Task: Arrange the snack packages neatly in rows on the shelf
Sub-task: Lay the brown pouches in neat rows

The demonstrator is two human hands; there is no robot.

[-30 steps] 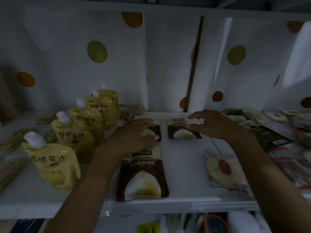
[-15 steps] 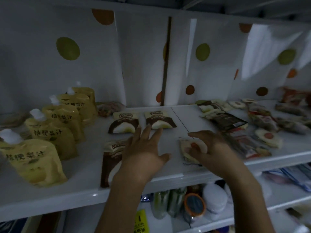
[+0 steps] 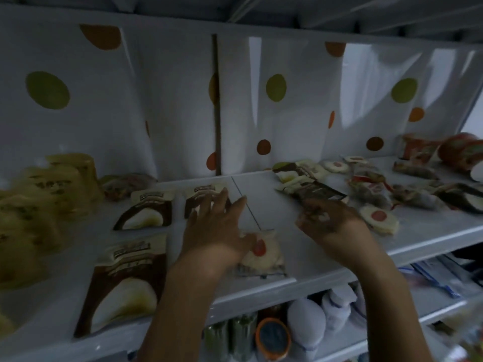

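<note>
My left hand [image 3: 217, 231] is spread flat over the white shelf [image 3: 271, 212], fingers straight and apart, gripping nothing. Its fingertips reach over the right edge of the rear-right brown packet [image 3: 198, 197], and the heel of the hand rests against the clear packet with a red dot [image 3: 264, 253], which lies near the front lip. My right hand [image 3: 332, 223] hovers just before the heap of mixed snack packets [image 3: 313, 189] with its fingers curled in; it is too blurred for me to tell whether they pinch anything. The rear-left brown packet [image 3: 149, 210] lies flat beside its twin, and the front brown packet [image 3: 122, 283] lies flat in line before it, at the shelf's edge. The yellow spouted pouches [image 3: 52, 186] stand in a blurred file on the far left. A thin seam [image 3: 248, 205] runs front to back across the surface between my hands. Behind, a glossy white backing sheet [image 3: 170, 100] dotted with green, orange and brown covers the wall, split by a dark upright strip [image 3: 214, 105]. The light is dim. On the lower shelf [image 3: 347, 346] stand an orange-rimmed jar [image 3: 273, 338] and white bottles [image 3: 305, 322].
</note>
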